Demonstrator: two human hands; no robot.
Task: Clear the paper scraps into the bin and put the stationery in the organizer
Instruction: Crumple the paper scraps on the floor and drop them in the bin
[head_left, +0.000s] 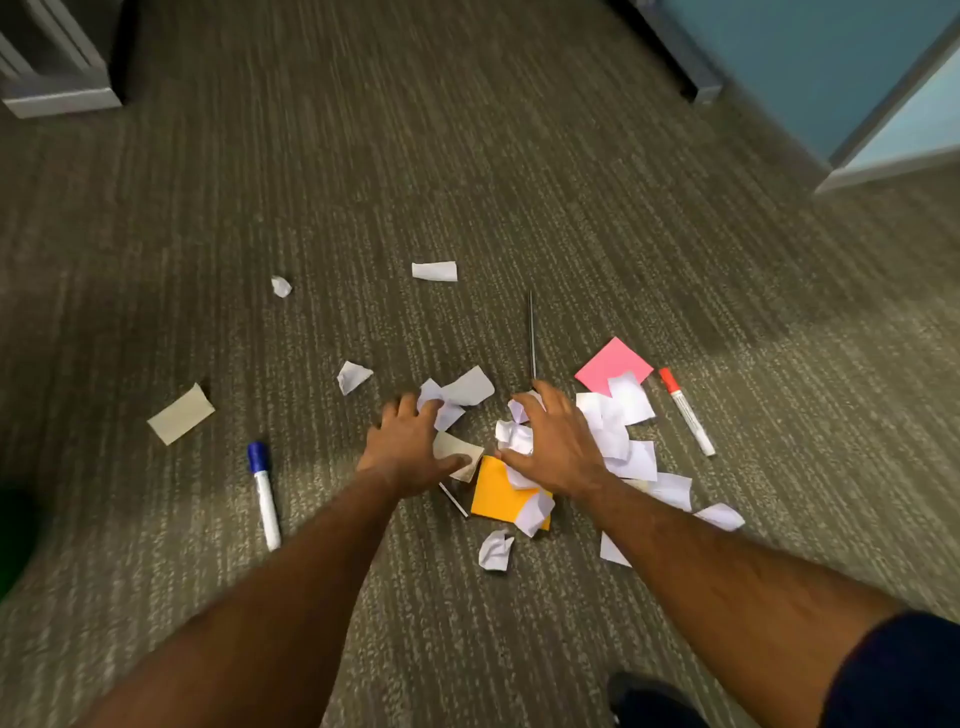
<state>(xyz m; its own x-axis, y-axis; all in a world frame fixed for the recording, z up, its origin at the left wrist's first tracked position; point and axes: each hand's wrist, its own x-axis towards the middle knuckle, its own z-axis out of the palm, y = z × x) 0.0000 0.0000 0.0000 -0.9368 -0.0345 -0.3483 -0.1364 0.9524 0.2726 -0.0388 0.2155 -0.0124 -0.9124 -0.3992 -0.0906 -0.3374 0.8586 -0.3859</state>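
Note:
White paper scraps (626, 431) lie scattered on the carpet around an orange sticky note (496, 493) and a pink sticky note (610, 361). My left hand (408, 447) rests on the scraps at the pile's left, its thumb on a beige scrap (457, 451). My right hand (558, 447) is spread over crumpled white scraps at the pile's middle, fingers bent around them. A blue-capped marker (265, 496) lies to the left and a red-capped marker (687, 411) to the right. A thin grey pencil (532, 332) lies beyond my right hand.
Loose scraps lie farther out: a beige piece (181, 414) at left and white ones (434, 270) beyond. A grey furniture base (62, 98) stands at the far left, a blue partition (831, 78) at the far right. A dark shoe (654, 699) shows below.

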